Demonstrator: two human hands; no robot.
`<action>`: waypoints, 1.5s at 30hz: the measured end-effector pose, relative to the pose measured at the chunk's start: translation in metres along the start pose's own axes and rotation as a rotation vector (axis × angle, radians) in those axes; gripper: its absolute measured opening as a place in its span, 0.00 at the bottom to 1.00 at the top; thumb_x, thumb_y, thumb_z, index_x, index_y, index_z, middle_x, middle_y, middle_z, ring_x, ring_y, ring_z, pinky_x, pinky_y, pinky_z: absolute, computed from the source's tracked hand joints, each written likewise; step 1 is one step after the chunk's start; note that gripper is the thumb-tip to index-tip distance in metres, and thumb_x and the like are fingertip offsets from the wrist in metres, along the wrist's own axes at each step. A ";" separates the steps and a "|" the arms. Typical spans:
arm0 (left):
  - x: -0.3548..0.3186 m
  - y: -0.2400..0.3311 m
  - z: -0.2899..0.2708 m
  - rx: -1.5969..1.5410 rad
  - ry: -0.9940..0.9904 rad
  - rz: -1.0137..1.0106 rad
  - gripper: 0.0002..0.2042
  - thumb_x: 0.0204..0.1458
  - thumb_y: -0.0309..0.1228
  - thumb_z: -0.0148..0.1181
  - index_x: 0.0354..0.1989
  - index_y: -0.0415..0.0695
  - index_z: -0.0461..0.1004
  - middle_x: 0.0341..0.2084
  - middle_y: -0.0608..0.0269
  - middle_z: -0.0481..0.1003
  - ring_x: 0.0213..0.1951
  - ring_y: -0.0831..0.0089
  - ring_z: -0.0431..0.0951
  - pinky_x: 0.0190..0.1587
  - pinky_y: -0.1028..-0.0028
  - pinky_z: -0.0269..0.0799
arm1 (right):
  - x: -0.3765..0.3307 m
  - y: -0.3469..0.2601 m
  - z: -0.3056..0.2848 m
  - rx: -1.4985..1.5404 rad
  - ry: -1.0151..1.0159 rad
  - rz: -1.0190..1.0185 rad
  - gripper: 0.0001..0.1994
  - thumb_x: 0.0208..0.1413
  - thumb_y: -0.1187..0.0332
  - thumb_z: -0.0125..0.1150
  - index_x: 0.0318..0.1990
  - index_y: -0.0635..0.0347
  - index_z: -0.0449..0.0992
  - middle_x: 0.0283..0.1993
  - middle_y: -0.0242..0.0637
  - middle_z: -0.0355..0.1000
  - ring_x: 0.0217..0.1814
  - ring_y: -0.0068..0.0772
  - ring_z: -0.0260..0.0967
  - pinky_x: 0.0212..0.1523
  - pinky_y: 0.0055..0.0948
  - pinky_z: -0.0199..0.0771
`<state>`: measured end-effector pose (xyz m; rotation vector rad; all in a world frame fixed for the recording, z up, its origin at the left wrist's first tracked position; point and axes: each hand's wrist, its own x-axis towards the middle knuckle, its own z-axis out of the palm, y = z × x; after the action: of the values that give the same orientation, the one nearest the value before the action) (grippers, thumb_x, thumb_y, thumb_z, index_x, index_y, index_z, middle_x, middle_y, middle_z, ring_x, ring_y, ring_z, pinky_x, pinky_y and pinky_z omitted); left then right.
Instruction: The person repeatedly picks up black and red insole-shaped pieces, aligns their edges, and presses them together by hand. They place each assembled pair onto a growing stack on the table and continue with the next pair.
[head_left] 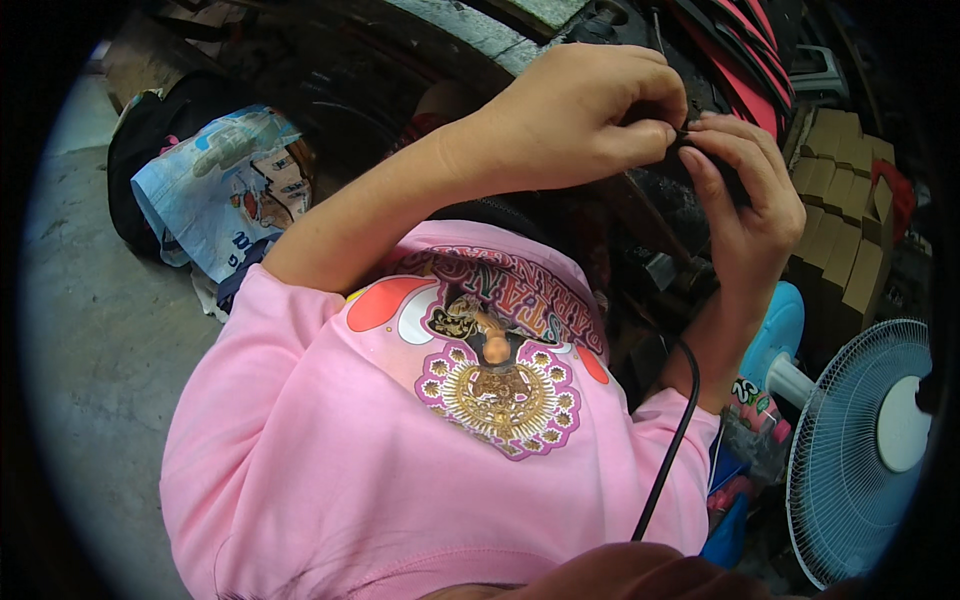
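Both my hands are raised in front of my chest over my pink printed shirt (400,440). My left hand (585,115) is curled, its thumb and fingertips pinching a small black part (700,158). My right hand (748,215) wraps the same black part from the right and below, fingertips touching those of the left hand. Most of the part is hidden by the fingers. A black cable (672,440) runs down from under my right forearm across the shirt to the lower edge.
A standing fan (860,450) with a pale blue grille is at the lower right. Stacked brown cardboard boxes (840,200) sit behind my right hand. A printed plastic bag (225,185) and a dark bag (150,130) lie at the left on the concrete floor (90,330).
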<state>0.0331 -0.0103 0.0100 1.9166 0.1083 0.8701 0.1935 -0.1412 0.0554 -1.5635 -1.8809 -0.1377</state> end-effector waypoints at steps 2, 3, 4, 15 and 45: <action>-0.002 0.000 -0.002 -0.066 -0.010 -0.074 0.05 0.54 0.25 0.60 0.36 0.37 0.75 0.29 0.67 0.71 0.31 0.81 0.70 0.33 0.77 0.67 | -0.001 -0.003 0.003 0.084 0.016 0.098 0.05 0.55 0.75 0.67 0.39 0.64 0.81 0.36 0.41 0.79 0.40 0.34 0.78 0.43 0.26 0.76; -0.001 -0.001 -0.001 -0.074 -0.007 -0.073 0.06 0.55 0.27 0.60 0.36 0.37 0.75 0.29 0.69 0.71 0.32 0.84 0.69 0.33 0.79 0.66 | -0.003 -0.005 0.004 0.138 0.104 0.159 0.04 0.57 0.74 0.65 0.39 0.64 0.80 0.36 0.40 0.79 0.39 0.32 0.78 0.43 0.25 0.76; -0.002 -0.001 -0.001 -0.096 -0.015 -0.122 0.06 0.56 0.27 0.60 0.37 0.37 0.75 0.29 0.69 0.72 0.32 0.85 0.69 0.33 0.79 0.66 | -0.004 -0.006 0.005 0.192 0.183 0.245 0.04 0.59 0.74 0.64 0.39 0.64 0.80 0.35 0.39 0.80 0.39 0.30 0.79 0.43 0.25 0.76; 0.000 -0.005 -0.002 -0.240 -0.063 -0.396 0.09 0.56 0.32 0.61 0.34 0.38 0.76 0.24 0.74 0.71 0.30 0.87 0.69 0.34 0.82 0.63 | -0.013 0.001 -0.003 -0.121 -0.090 0.092 0.13 0.45 0.79 0.71 0.41 0.63 0.81 0.38 0.40 0.78 0.41 0.37 0.76 0.45 0.31 0.74; 0.007 -0.015 0.008 -0.328 0.032 -0.360 0.12 0.53 0.34 0.60 0.35 0.37 0.81 0.22 0.64 0.78 0.26 0.78 0.76 0.30 0.75 0.71 | -0.013 0.002 0.008 -0.006 0.096 0.081 0.06 0.50 0.81 0.66 0.36 0.64 0.78 0.30 0.40 0.74 0.30 0.38 0.75 0.34 0.28 0.74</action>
<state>0.0477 -0.0057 -0.0002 1.5167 0.3013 0.6304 0.1927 -0.1479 0.0417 -1.6063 -1.7420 -0.1790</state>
